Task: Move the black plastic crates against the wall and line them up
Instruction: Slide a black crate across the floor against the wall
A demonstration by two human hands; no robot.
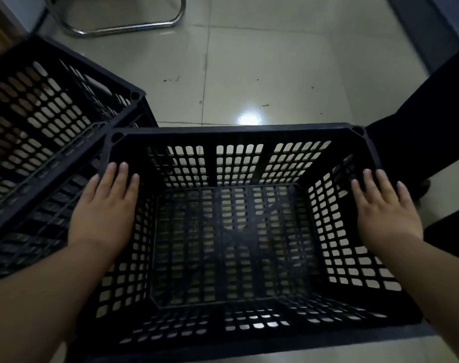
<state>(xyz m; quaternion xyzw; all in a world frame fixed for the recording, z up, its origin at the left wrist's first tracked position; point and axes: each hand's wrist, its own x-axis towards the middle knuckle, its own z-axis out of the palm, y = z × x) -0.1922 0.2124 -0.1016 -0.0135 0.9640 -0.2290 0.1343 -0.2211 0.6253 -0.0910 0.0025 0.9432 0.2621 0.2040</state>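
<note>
A black plastic crate [236, 131] with slotted walls stands on the tiled floor right below me, open side up and with nothing in it. My left hand [105, 208] lies flat over its left rim, fingers straight. My right hand [385, 210] lies flat over its right rim in the same way. A second black crate [52, 111] stands to the left, turned at an angle, its near corner touching or almost touching the first crate's far left corner.
A chrome tube chair base [123, 28] rests on the floor at the back. A dark trouser leg and shoe [417, 142] stand at the right, close to the crate's far right corner. Pale glossy tiles [262, 74] stretch ahead.
</note>
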